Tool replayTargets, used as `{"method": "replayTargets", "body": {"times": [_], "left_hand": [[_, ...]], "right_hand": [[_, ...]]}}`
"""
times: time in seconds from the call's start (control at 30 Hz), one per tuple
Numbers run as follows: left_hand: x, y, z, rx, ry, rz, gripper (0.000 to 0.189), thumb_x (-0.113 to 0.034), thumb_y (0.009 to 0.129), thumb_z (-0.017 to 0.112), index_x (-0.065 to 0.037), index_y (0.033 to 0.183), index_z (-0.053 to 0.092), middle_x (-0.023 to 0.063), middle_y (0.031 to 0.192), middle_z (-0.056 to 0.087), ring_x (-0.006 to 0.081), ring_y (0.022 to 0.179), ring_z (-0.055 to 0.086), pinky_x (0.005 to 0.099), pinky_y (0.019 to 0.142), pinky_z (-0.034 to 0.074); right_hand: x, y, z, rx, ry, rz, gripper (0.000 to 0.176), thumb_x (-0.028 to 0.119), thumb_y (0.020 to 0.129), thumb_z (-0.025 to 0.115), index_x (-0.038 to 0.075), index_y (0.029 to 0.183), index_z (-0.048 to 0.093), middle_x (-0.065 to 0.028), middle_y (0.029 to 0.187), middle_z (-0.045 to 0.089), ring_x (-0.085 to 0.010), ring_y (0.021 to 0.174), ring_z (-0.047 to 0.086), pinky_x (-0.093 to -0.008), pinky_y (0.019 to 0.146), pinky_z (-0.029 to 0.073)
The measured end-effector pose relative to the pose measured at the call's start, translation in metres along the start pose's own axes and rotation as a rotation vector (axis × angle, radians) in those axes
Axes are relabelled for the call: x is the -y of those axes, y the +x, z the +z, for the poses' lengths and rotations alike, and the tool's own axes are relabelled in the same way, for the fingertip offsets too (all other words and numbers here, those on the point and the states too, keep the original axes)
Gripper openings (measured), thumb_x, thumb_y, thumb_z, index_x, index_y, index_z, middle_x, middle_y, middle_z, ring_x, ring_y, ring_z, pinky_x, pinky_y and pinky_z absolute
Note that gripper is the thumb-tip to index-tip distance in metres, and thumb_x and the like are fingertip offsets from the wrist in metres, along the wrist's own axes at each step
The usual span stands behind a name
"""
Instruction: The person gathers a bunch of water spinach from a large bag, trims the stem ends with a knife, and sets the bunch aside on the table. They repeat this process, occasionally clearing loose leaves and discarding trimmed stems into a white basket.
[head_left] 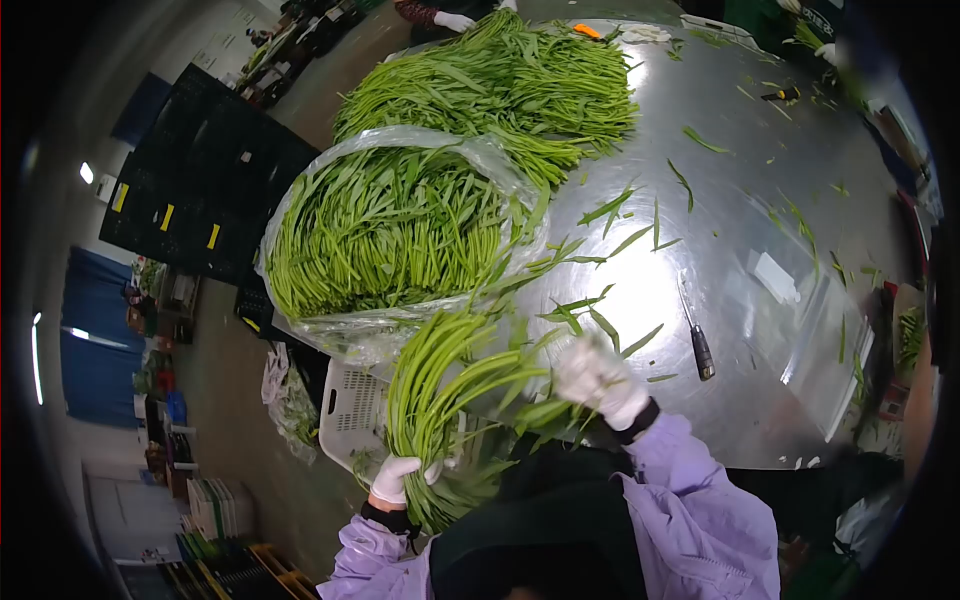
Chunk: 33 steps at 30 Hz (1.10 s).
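Note:
My left hand (398, 478), in a white glove, is wrapped round a bunch of water spinach (440, 375) with long green stems, held over a white plastic crate (352, 405). My right hand (600, 380), also gloved in white, is smeared by motion above the steel table's near edge, beside the bunch's leaves. Whether its fingers grip anything cannot be made out. Just beyond the bunch, a clear plastic bag (375, 325) lies open around a thick pile of water spinach (390, 235). A knife (702, 350) with a dark handle lies to the right of my right hand.
More water spinach (490, 85) is heaped at the far side of the steel table (720, 270). Loose leaves and a white slip (776, 278) lie on it. An orange-handled tool (586, 31) and another person's gloved hand (455, 21) are at the back. Dark crates (205, 175) stand left.

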<state>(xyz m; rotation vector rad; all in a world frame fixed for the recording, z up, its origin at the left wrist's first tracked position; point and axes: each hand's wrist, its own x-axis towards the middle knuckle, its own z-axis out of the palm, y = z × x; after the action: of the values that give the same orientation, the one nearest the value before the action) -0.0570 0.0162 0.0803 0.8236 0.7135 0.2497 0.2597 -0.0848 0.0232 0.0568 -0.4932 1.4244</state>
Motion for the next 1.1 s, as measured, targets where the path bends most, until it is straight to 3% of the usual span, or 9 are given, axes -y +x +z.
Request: {"method": "replayTargets", "body": {"times": [0.1,0.17,0.23,0.33,0.47,0.63,0.73,0.93,1.1], "left_hand": [[0.006,-0.003,-0.006,-0.037,-0.018,-0.007,0.044,-0.027,0.077,0.061,0.002,0.109,0.053,0.0029,0.065,0.052,0.0160,0.058,0.049,0.0357,0.090,0.044],[0.005,-0.001,0.000,-0.052,0.003,-0.009,0.043,-0.027,0.077,0.062,0.002,0.109,0.053,0.0036,0.064,0.053,0.0163,0.058,0.049,0.0353,0.090,0.044],[0.002,0.003,0.007,-0.041,0.032,0.010,0.045,-0.027,0.076,0.062,0.003,0.109,0.054,0.0055,0.066,0.055,0.0169,0.058,0.051,0.0349,0.091,0.043],[-0.002,0.005,0.016,-0.086,0.100,0.007,0.047,-0.024,0.075,0.065,0.004,0.111,0.053,0.0083,0.070,0.058,0.0180,0.058,0.053,0.0329,0.079,0.048],[-0.009,0.006,0.022,-0.125,0.165,-0.056,0.052,-0.019,0.072,0.069,0.004,0.115,0.051,0.0117,0.077,0.061,0.0195,0.060,0.057,0.0298,0.056,0.047],[-0.004,-0.002,0.015,-0.067,0.148,-0.007,0.051,-0.020,0.073,0.070,0.005,0.114,0.052,0.0118,0.074,0.060,0.0198,0.057,0.056,0.0303,0.055,0.045],[-0.009,-0.009,0.015,-0.006,0.150,-0.044,0.051,-0.018,0.072,0.072,0.006,0.112,0.051,0.0128,0.073,0.060,0.0212,0.056,0.055,0.0315,0.050,0.042],[-0.008,-0.014,0.011,-0.002,0.117,-0.024,0.058,-0.015,0.069,0.076,0.006,0.116,0.049,0.0144,0.077,0.060,0.0230,0.058,0.057,0.0322,0.051,0.045],[-0.014,-0.021,0.007,0.041,0.207,-0.060,0.073,-0.007,0.067,0.078,0.001,0.128,0.041,0.0153,0.093,0.061,0.0234,0.061,0.058,0.0332,0.051,0.046]], "right_hand": [[0.022,-0.009,0.009,-0.371,-0.033,-0.144,0.027,0.028,0.099,0.040,0.009,0.096,0.059,0.0038,0.056,0.040,-0.0086,0.047,0.032,-0.0242,0.053,0.032],[0.008,-0.005,0.031,-0.586,-0.421,0.098,0.029,0.029,0.098,0.044,0.005,0.106,0.059,0.0001,0.072,0.055,-0.0094,0.055,0.043,-0.0252,0.061,0.040],[-0.010,0.001,0.040,-0.556,-0.621,0.157,0.030,0.021,0.093,0.054,0.000,0.114,0.057,-0.0046,0.095,0.063,-0.0107,0.073,0.057,-0.0252,0.071,0.046],[-0.032,0.015,0.051,-0.625,-0.588,0.132,0.027,0.017,0.092,0.056,0.000,0.113,0.058,-0.0039,0.094,0.063,-0.0099,0.075,0.057,-0.0219,0.071,0.045],[-0.032,0.021,0.043,-0.534,-0.500,0.236,0.018,0.015,0.090,0.058,0.001,0.101,0.060,0.0001,0.079,0.058,-0.0072,0.065,0.053,-0.0203,0.063,0.043],[0.010,0.006,0.021,-0.288,-0.491,0.513,0.017,0.020,0.090,0.057,0.004,0.084,0.060,0.0026,0.057,0.047,-0.0061,0.049,0.043,-0.0231,0.054,0.040],[0.034,-0.001,0.024,-0.415,-0.292,0.095,0.025,0.026,0.090,0.059,0.002,0.082,0.059,0.0005,0.056,0.043,-0.0073,0.052,0.042,-0.0255,0.056,0.041],[0.007,0.000,0.013,-0.343,-1.317,0.182,0.025,0.018,0.081,0.071,-0.005,0.087,0.063,-0.0133,0.082,0.064,-0.0197,0.074,0.062,-0.0295,0.068,0.048],[0.007,0.005,0.028,-0.034,-1.532,0.096,0.029,0.029,0.081,0.070,0.002,0.090,0.065,-0.0135,0.080,0.062,-0.0307,0.074,0.060,-0.0347,0.069,0.048]]}}
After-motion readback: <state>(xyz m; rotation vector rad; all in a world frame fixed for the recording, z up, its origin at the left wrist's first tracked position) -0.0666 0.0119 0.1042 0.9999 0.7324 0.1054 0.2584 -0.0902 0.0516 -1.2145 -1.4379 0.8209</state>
